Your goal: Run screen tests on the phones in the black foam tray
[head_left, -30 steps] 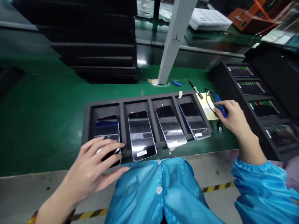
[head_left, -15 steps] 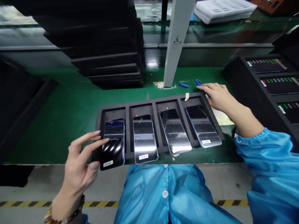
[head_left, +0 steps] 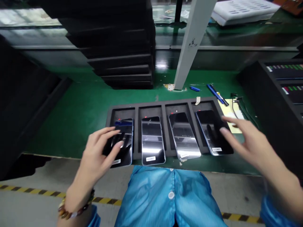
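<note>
A black foam tray (head_left: 163, 106) with several slots lies on the green mat, one dark phone leaning in each slot. My left hand (head_left: 99, 153) is open, its fingers spread over the left side of the leftmost phone (head_left: 125, 142) and touching its screen. My right hand (head_left: 248, 143) is open and empty, with fingers stretched out just above the right edge of the rightmost phone (head_left: 211, 134). The two middle phones (head_left: 152, 140) (head_left: 184, 135) lie untouched. A blue pen (head_left: 216, 92) rests on the mat behind the tray's right end.
A tall stack of black trays (head_left: 123, 56) stands behind the tray, beside a slanted grey post (head_left: 193, 44). At the right is another black tray (head_left: 281, 94) holding lit phones. A yellow sheet with cables (head_left: 234, 108) lies near the pen. A white tray (head_left: 243, 9) sits far back.
My right hand has left the blue pen on the mat and come down to the rightmost phone. My left hand now lies over the leftmost phone, which has sunk back toward its slot.
</note>
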